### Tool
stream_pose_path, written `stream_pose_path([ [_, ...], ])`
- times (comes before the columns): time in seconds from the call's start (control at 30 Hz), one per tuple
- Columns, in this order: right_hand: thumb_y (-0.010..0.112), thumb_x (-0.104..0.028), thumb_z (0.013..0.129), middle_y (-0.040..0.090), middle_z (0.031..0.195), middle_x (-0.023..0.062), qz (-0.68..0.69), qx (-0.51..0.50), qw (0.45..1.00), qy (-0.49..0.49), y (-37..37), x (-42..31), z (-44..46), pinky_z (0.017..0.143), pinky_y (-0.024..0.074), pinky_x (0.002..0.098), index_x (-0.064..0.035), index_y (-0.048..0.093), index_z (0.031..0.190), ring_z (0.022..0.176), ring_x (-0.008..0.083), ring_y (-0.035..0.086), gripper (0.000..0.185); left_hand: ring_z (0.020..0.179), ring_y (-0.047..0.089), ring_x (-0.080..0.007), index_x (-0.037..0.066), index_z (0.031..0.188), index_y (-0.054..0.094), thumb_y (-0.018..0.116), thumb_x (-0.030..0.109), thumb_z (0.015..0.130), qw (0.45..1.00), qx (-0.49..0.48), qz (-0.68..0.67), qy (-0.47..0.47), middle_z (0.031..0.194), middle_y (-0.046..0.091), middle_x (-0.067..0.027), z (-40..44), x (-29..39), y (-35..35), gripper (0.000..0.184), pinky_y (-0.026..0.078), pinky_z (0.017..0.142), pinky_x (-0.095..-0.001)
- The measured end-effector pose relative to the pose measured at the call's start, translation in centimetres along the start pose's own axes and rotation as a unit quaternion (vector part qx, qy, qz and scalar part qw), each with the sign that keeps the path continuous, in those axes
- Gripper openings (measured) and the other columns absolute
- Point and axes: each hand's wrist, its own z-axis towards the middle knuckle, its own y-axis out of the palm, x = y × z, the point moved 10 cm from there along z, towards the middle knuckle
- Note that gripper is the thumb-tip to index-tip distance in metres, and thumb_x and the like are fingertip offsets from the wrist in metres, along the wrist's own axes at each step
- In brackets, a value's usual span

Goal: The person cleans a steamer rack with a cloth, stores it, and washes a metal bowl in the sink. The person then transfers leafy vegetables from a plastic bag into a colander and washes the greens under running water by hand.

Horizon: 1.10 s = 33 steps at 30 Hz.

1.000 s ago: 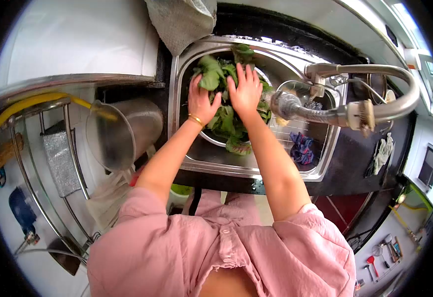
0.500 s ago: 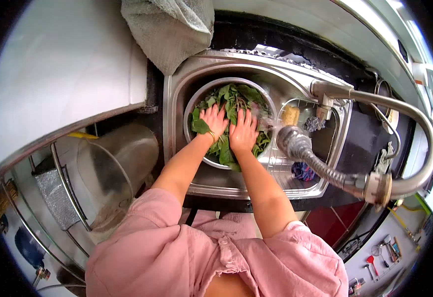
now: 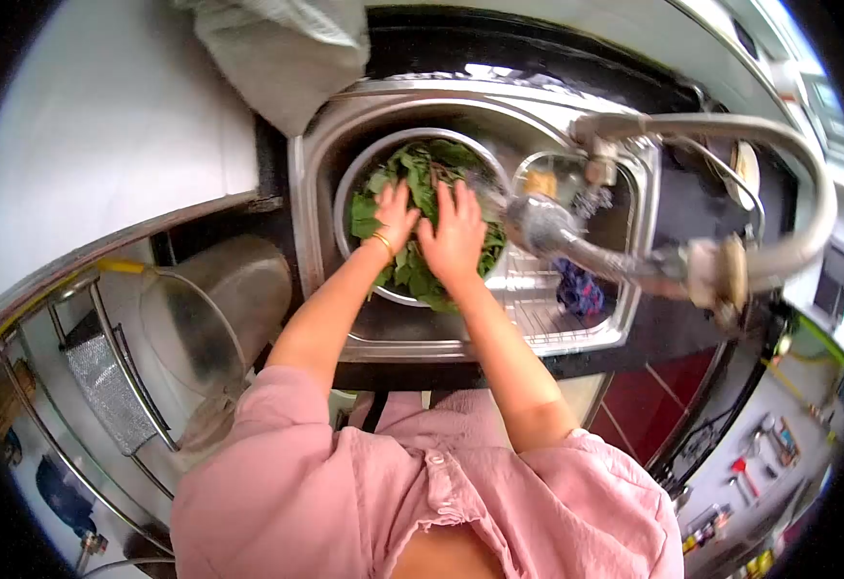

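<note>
A round metal basin (image 3: 342,207) full of green leafy vegetables (image 3: 429,275) sits in the left part of the steel sink (image 3: 311,241). My left hand (image 3: 396,217), with a gold bangle at the wrist, lies on the leaves with its fingers stretched out. Beside it, my right hand (image 3: 455,232) is spread over the leaves, fingers apart. Neither hand is closed around anything. The flexible faucet head (image 3: 538,224) points toward the basin's right side, close to my right hand; water seems to run from it into the basin.
Right of the basin, a wire rack (image 3: 533,307) holds a yellow sponge (image 3: 540,183) and a dark blue scrubber (image 3: 579,288). The curved faucet pipe (image 3: 808,193) arches over the right counter. A grey towel (image 3: 287,58) hangs at the upper left, above a clear plastic container (image 3: 238,299).
The camera view has shifted, so sink and basin appear further left and higher. My right hand looks more lifted from the leaves, and both hands remain over the basin.
</note>
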Motion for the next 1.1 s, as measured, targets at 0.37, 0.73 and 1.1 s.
stream_pose_path([
  [0.37,0.059,-0.009,0.085,0.064,0.088,0.0167,0.274,-0.037,0.959,-0.064,-9.6,-1.5,-6.0,0.077,0.049,0.0421,-0.0022,0.065,0.1,0.084,0.0353,0.061,0.017,0.12,0.047,-0.0346,0.005,0.121,0.056,0.051,0.022,0.094,0.964,0.156,-0.208,0.061,0.128,0.052,-0.0176,-5.0,8.3,-10.5,0.033,0.036,0.102,-0.0411],
  [0.73,0.055,-0.011,0.092,0.067,0.091,0.0137,0.257,0.05,0.961,0.092,-17.0,12.8,-9.6,0.074,0.0499,0.0298,-0.0007,0.065,0.102,0.081,0.0212,0.065,0.018,0.09,0.054,-0.0268,0.013,0.101,0.064,0.06,0.046,0.084,0.893,-0.131,0.082,0.424,0.09,0.059,-0.0073,-12.9,16.7,-2.9,0.038,0.039,0.084,-0.0395],
  [1.1,0.058,-0.01,0.088,0.064,0.089,0.0149,0.239,0.002,0.968,0.077,-16.5,13.4,-11.6,0.071,0.0485,0.035,-0.0028,0.065,0.098,0.08,0.0303,0.062,0.014,0.095,0.058,-0.0277,0.014,0.097,0.066,0.068,0.014,0.077,0.936,0.125,0.14,0.297,0.087,0.064,-0.0046,-7.8,15.3,-8.5,0.021,0.044,0.082,-0.0408],
])
